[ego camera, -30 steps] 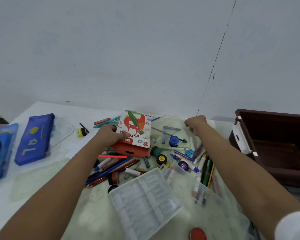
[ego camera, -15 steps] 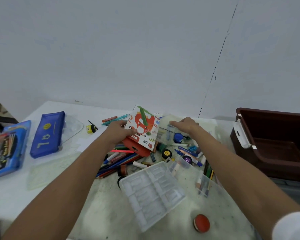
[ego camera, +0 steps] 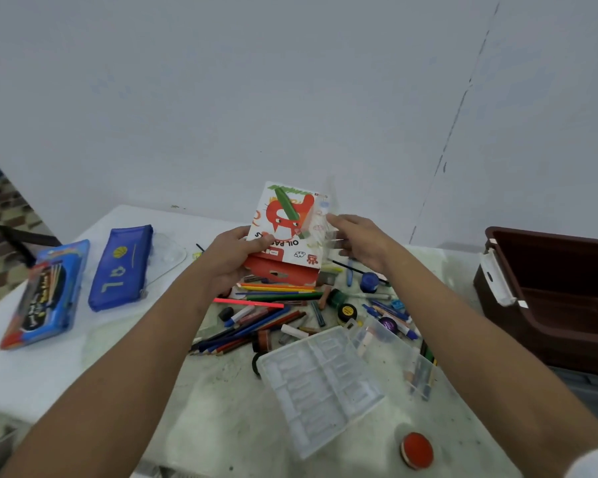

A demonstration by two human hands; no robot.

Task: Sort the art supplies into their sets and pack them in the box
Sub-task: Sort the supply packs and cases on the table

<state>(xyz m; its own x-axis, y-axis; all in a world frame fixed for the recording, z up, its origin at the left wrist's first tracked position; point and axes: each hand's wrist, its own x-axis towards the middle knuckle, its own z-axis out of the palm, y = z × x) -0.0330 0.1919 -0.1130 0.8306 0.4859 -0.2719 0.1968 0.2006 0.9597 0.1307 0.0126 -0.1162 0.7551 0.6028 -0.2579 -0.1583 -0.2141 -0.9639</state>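
Gripping oil pastel box (ego camera: 288, 236), left hand (ego camera: 229, 257) hiding its lower corner.

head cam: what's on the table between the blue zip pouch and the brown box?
In the head view, between the blue zip pouch and the brown box lies the loose pile of pencils, markers and paint pots, with the clear plastic tray nearer the camera.

- Even, soft, dim-ish indoor light, bluish cast; shadows faint.
- Motion blur on the carton (ego camera: 287, 232) in the grip, worse right of it.
- Wide-angle bending at frame edges.
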